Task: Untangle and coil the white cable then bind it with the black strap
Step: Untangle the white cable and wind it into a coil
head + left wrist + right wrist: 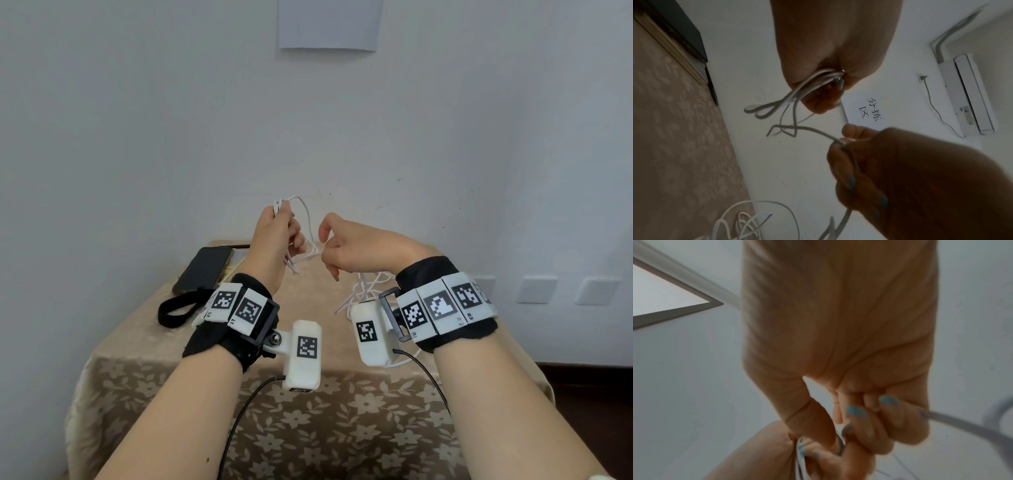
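Observation:
Both hands are raised above the table with the thin white cable (306, 219) strung between them. My left hand (279, 236) grips a bundle of several cable loops (818, 79) in its curled fingers. My right hand (334, 246) pinches a single strand (818, 132) between thumb and fingers, and the strand runs on through its curled fingers (890, 423). The rest of the cable lies tangled (366, 284) on the table under my right wrist. The black strap (174, 308) lies in a loop on the cloth at the left.
A dark phone (205, 269) rests on a book at the table's back left. The table wears a beige floral cloth (308, 411) and stands against a pale wall. Black wires hang from my wrist cameras over the front edge.

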